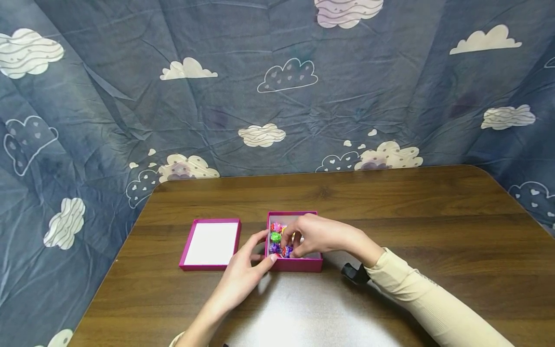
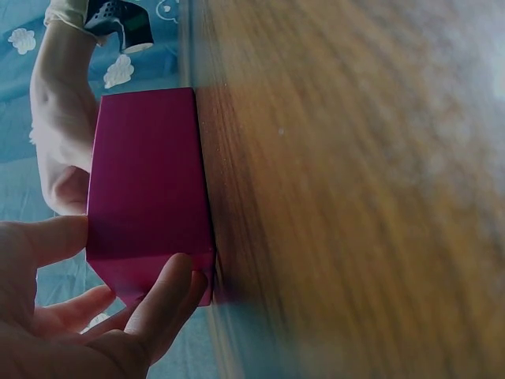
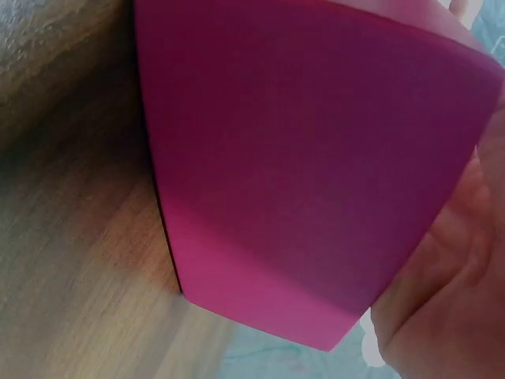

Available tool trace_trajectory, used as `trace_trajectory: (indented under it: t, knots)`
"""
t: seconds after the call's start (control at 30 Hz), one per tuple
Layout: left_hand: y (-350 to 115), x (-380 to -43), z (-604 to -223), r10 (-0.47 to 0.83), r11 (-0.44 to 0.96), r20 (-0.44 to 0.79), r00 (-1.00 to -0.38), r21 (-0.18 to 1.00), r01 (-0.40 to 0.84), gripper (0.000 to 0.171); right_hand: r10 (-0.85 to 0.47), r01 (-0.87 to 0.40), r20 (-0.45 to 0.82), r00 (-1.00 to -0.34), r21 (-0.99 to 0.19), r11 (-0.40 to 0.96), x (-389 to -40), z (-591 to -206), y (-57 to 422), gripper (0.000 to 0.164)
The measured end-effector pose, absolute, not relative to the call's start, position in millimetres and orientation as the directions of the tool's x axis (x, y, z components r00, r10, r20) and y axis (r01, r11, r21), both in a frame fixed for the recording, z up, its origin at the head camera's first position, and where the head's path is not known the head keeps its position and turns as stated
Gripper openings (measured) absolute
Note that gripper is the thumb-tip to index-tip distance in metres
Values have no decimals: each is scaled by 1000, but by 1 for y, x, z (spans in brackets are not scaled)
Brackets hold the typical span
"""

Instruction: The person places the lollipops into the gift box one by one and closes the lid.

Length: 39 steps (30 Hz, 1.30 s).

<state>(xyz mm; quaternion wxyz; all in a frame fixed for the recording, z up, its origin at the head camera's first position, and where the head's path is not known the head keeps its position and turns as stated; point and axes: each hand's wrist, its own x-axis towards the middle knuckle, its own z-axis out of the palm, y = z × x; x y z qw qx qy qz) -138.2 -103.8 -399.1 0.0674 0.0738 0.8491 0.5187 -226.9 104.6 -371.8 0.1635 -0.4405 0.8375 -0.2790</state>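
Observation:
A magenta box (image 1: 299, 265) stands on the table with several brightly wrapped candies in it, among them a green candy (image 1: 275, 236) and a pink one (image 1: 276, 226). My left hand (image 1: 244, 270) steadies the box by its near left corner, thumb at the front rim and fingers along the left side. In the left wrist view, fingers (image 2: 162, 304) press the box wall. My right hand (image 1: 318, 234) reaches over the right wall into the box. Its thumb and fingers pinch a purple wrapped candy (image 1: 286, 251) near the front wall. The box wall hides those fingertips in the right wrist view.
A magenta lid (image 1: 210, 243) with a white inside lies left of the box. The wooden table (image 1: 390, 207) extends behind and to the right. A cloud-patterned cloth (image 1: 277, 111) hangs at the table's back edge. A black strap (image 1: 355, 273) is at my right wrist.

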Motion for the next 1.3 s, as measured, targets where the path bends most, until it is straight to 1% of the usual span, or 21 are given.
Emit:
trace_trajectory:
  t: [0.23, 0.43, 0.7, 0.9, 1.17, 1.3]
  knots:
    - [-104, -138, -400, 195, 452, -30, -980, 890, 63, 55, -829, -713, -32, -558, -493, 499, -228, -374, 101, 17]
    - [-105, -138, -400, 200, 442, -25, -979, 894, 68, 57, -834, -719, -54, -549, -477, 505, -230, -373, 100, 18]
    - [-104, -138, -400, 196, 451, -21, -980, 890, 72, 56, -841, -690, -95, -532, -527, 496, -233, -373, 99, 21]
    - [-104, -138, -401, 196, 451, -9, -981, 889, 82, 54, -842, -670, -80, -533, -568, 478, -231, -371, 102, 22]
    - [-104, -137, -400, 190, 463, -11, -982, 883, 80, 55, -838, -629, -15, -545, -654, 420, -229, -370, 109, 19]
    - [-104, -137, -400, 194, 461, -10, -981, 884, 83, 55, -810, -620, 77, -581, -687, 379, -224, -369, 113, 21]
